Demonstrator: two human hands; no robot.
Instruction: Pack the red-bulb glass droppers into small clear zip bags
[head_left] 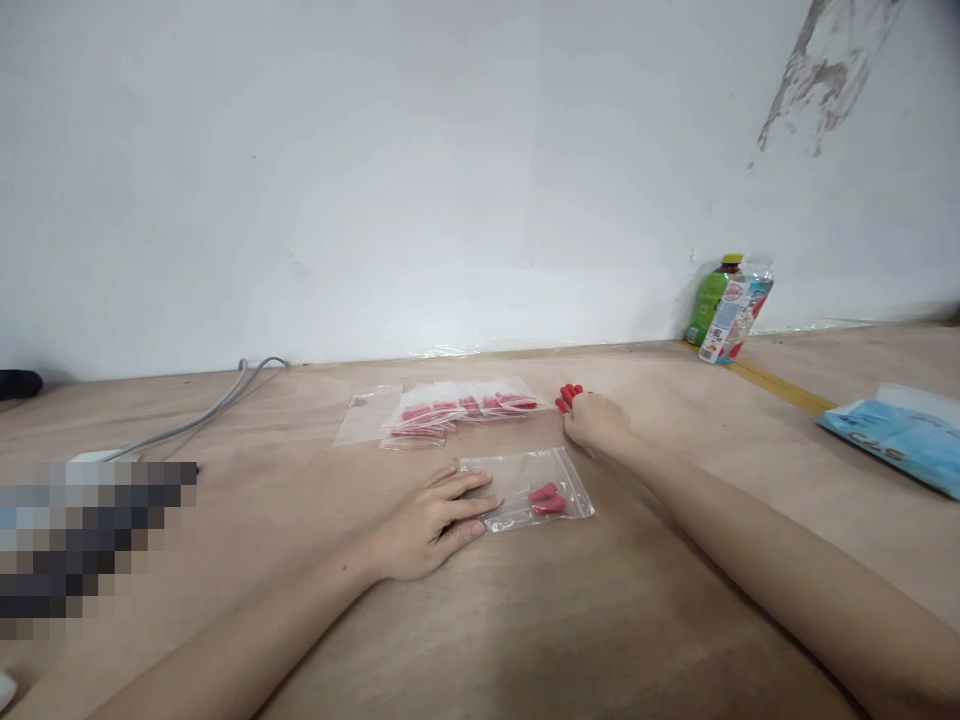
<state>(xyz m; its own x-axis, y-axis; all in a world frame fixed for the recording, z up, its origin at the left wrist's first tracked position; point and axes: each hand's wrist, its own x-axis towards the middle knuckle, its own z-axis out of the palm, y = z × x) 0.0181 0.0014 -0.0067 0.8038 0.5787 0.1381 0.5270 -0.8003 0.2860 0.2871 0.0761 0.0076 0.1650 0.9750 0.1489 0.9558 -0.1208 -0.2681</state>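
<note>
My left hand (435,525) lies flat with its fingers apart on the left end of a clear zip bag (510,475). Two small red tapered pieces (548,499) are inside this bag, near its right end. Farther right, my right hand (596,422) is at a small cluster of red pieces (568,396) on the table. Its fingers point away and down, mostly hidden by the back of the hand, so their grip is unclear. Beyond my left hand, several filled zip bags (469,408) with red pieces lie overlapped in a row.
A flat, clear bag (369,415) lies left of the filled ones. At the back right, a green bottle (705,305) and a printed carton (735,318) stand by the wall. A blue packet (896,435) is at right; a grey cable (202,420) runs along the left.
</note>
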